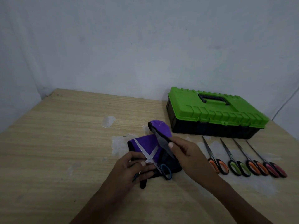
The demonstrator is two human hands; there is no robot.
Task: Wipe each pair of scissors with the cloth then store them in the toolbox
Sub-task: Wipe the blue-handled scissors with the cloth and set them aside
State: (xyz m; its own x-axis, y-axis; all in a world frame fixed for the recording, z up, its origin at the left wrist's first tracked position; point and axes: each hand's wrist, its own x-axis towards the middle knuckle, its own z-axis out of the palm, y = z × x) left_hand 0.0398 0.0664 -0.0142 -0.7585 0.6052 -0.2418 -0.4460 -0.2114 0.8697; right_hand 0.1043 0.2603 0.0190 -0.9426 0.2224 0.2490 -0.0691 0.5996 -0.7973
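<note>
Open scissors point(151, 156) are gripped by the left hand point(134, 170); the cloth point(159, 128) is pinched by the right hand point(187, 154), toolbox point(215, 113) at two o'clock.

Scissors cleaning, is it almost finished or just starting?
Just starting. Nothing looks stored: the toolbox is shut. In hand: the left hand holds the blue scissors open on the purple cloth, while the right hand lifts a cloth corner. Left: four more scissors wait in a row beside them.
</note>
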